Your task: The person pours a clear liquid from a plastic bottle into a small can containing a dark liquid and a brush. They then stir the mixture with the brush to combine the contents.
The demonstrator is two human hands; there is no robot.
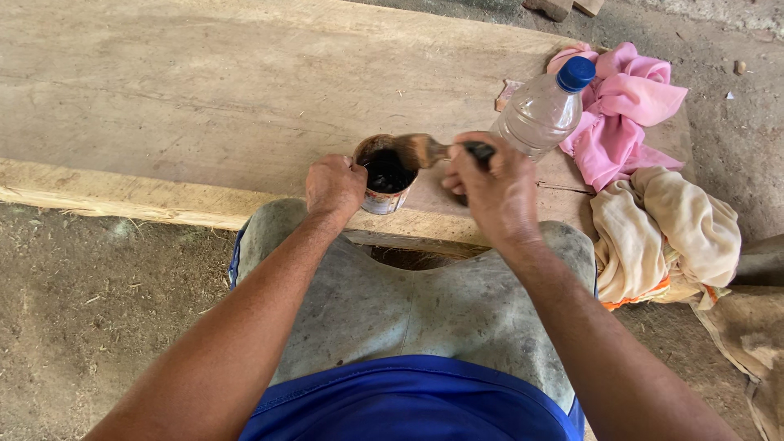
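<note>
A small round tin (384, 175) sits near the front edge of a broad wooden plank (204, 90), just ahead of the person's knees, and it holds a dark, almost black liquid. The bristles of a paintbrush (429, 150) hang over the tin's rim, stained brown, with the dark handle running off to the right.

The left hand (334, 185) is curled against the near left side of the tin, fingers wrapped on its wall and steadying it. The right hand (494, 189) is closed around the brush handle, fingers pressed together on it, the knuckles turned up toward me.

Just behind the right hand lies a clear plastic bottle (541, 110) with a blue cap, tilted on the plank. Beside it, touching, is a crumpled pink cloth (625, 110), and nearer the person a cream-coloured cloth (665, 229) droops over the plank's end. The person wears grey trousers (416, 302) and a blue shirt, and sits over a dirt floor (90, 302).
</note>
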